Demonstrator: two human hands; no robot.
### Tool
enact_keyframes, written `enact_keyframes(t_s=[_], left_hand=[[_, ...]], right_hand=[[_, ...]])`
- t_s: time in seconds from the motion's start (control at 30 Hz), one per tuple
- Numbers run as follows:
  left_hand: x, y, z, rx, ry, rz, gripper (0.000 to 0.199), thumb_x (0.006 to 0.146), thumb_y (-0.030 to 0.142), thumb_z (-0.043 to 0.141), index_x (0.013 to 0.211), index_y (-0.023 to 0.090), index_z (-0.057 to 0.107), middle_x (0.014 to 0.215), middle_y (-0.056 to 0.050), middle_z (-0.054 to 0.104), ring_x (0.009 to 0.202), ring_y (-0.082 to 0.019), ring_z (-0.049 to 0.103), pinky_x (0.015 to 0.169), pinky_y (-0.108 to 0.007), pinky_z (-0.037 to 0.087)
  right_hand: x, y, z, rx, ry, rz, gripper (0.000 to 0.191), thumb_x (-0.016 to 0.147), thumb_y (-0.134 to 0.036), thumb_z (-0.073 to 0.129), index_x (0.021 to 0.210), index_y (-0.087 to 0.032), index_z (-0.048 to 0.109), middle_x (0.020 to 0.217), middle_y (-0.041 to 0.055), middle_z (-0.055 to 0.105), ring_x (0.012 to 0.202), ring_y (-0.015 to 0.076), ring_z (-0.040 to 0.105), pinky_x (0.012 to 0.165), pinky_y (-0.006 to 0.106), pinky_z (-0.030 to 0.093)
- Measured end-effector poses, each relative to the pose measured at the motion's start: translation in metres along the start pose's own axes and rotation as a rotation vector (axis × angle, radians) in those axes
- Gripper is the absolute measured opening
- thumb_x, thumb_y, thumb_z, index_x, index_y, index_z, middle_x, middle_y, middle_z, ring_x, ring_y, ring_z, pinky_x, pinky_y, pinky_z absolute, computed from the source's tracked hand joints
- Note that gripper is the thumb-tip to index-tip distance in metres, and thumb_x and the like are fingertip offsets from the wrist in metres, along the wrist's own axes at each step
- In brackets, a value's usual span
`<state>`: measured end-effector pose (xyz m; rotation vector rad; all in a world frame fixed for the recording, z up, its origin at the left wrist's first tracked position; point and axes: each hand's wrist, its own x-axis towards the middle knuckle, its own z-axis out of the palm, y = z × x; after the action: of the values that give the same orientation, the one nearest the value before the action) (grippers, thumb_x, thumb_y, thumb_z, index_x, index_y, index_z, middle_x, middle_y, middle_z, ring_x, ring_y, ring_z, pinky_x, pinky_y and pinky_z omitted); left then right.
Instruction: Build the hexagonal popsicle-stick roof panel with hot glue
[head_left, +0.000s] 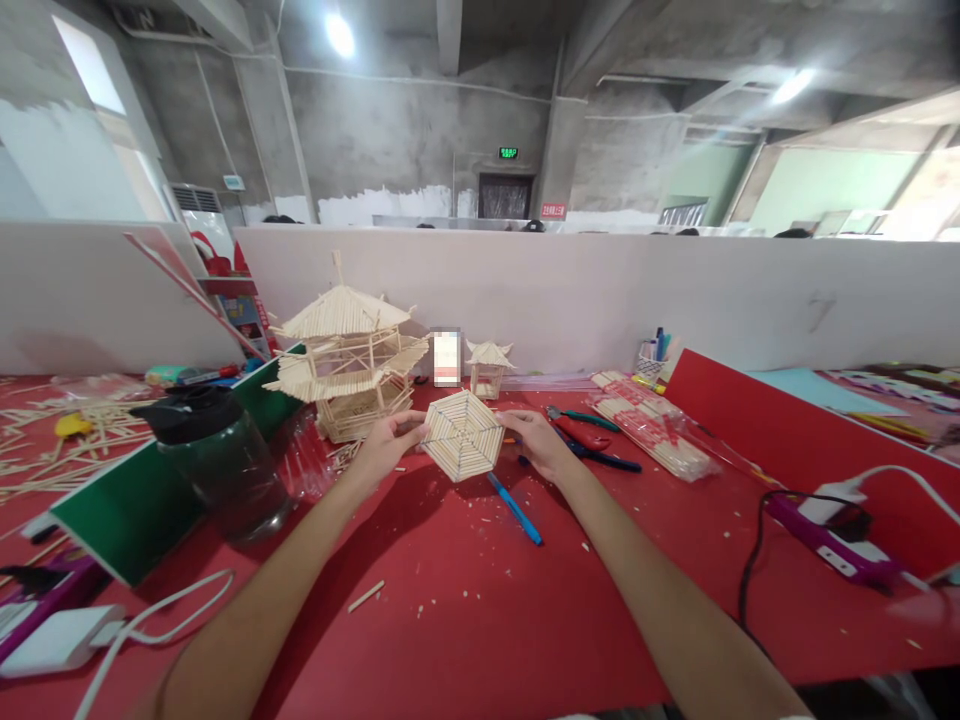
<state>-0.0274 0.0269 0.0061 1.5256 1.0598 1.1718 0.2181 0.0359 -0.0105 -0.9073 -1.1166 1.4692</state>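
Two hands (391, 440) (536, 440) pinched nearly closed on opposite edges of hexagonal stick panel (463, 436).

The hexagonal pale-stick panel (463, 436) is held up face-on.

1. Single view, head-worn, above the near side of the red tabletop (465, 660), facing forward and down.
2. Wide field: tabletop low in frame, pale partition (570, 290) across the middle, concrete ceiling (517, 35) at top.
3. Left hand (395, 434) and right hand (538, 440) near, mid-frame; back wall (397, 140) well beyond.
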Motion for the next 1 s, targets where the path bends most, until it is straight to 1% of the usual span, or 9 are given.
enact_keyframes(t_s=[0.1,0.2,0.3,0.4,0.5,0.6,0.7,0.87,1.0], left_hand=[[0.0001,0.001,0.0,0.039,-0.042,0.034,0.047,0.067,0.047,0.076,0.1,0.015,0.072,0.102,-0.01,0.074,0.092,-0.025,0.068,0.084,-0.039,0.054],[-0.0006,0.0028,0.0016,0.095,-0.097,0.082,0.043,0.071,0.046,0.074,0.101,0.016,0.073,0.103,-0.01,0.074,0.097,-0.025,0.067,0.088,-0.039,0.052],[-0.0014,0.0027,0.0033,0.096,-0.09,0.083,0.042,0.071,0.047,0.073,0.101,0.016,0.073,0.103,-0.01,0.074,0.097,-0.026,0.067,0.088,-0.039,0.053],[-0.0015,0.0001,0.0035,0.064,-0.056,0.044,0.043,0.07,0.046,0.074,0.101,0.016,0.073,0.103,-0.011,0.074,0.095,-0.026,0.067,0.085,-0.038,0.053],[-0.0014,-0.0023,0.0023,0.009,-0.048,0.001,0.044,0.072,0.045,0.074,0.104,0.016,0.072,0.107,-0.011,0.073,0.096,-0.024,0.066,0.083,-0.035,0.053],[-0.0017,-0.0025,0.0013,-0.014,-0.056,-0.015,0.045,0.072,0.045,0.074,0.106,0.015,0.071,0.108,-0.012,0.072,0.097,-0.024,0.066,0.083,-0.034,0.053],[-0.0021,-0.0014,0.0013,-0.001,-0.055,-0.002,0.047,0.071,0.047,0.074,0.106,0.014,0.071,0.107,-0.012,0.072,0.097,-0.024,0.066,0.084,-0.035,0.053],[-0.0024,0.0005,0.0034,-0.009,-0.048,0.005,0.048,0.071,0.047,0.074,0.106,0.015,0.072,0.105,-0.011,0.073,0.095,-0.023,0.066,0.083,-0.035,0.053],[-0.0027,0.0021,0.005,-0.027,-0.014,-0.004,0.047,0.068,0.047,0.076,0.103,0.015,0.072,0.105,-0.01,0.073,0.095,-0.023,0.067,0.082,-0.036,0.055]], right_hand=[[-0.0012,-0.0012,0.0038,-0.028,0.026,-0.073,0.028,0.061,-0.042,0.079,0.077,-0.019,0.074,0.075,0.0017,0.072,0.068,0.0164,0.063,0.062,0.028,0.049],[-0.0026,-0.0028,0.0073,-0.051,0.004,-0.122,0.029,0.061,-0.042,0.08,0.078,-0.019,0.075,0.078,0.0024,0.073,0.07,0.0159,0.063,0.065,0.027,0.047],[-0.0037,-0.0039,0.0076,-0.039,-0.044,-0.099,0.031,0.062,-0.043,0.08,0.08,-0.019,0.075,0.08,0.0032,0.074,0.069,0.0153,0.063,0.064,0.026,0.045],[-0.0036,-0.0032,0.0048,0.02,-0.115,-0.046,0.031,0.062,-0.042,0.081,0.082,-0.019,0.076,0.082,0.0036,0.074,0.07,0.0142,0.063,0.061,0.023,0.043],[-0.0032,-0.0017,0.0019,0.078,-0.157,-0.007,0.034,0.059,-0.039,0.084,0.085,-0.019,0.076,0.083,0.0032,0.074,0.071,0.0134,0.064,0.062,0.022,0.044],[-0.0036,-0.002,0.0011,0.101,-0.151,0.009,0.036,0.056,-0.035,0.087,0.085,-0.018,0.076,0.083,0.003,0.074,0.073,0.0134,0.065,0.067,0.024,0.046],[-0.0049,-0.0042,0.002,0.109,-0.142,0.017,0.033,0.056,-0.033,0.087,0.083,-0.018,0.076,0.083,0.0031,0.075,0.075,0.0142,0.065,0.07,0.026,0.048],[-0.0048,-0.0045,0.0028,0.13,-0.128,0.017,0.032,0.057,-0.033,0.086,0.084,-0.019,0.076,0.084,0.0029,0.075,0.077,0.0158,0.066,0.07,0.027,0.048],[-0.0025,-0.0014,0.0022,0.164,-0.155,0.016,0.035,0.059,-0.035,0.086,0.089,-0.019,0.076,0.084,0.0036,0.075,0.076,0.0154,0.066,0.068,0.026,0.048]])
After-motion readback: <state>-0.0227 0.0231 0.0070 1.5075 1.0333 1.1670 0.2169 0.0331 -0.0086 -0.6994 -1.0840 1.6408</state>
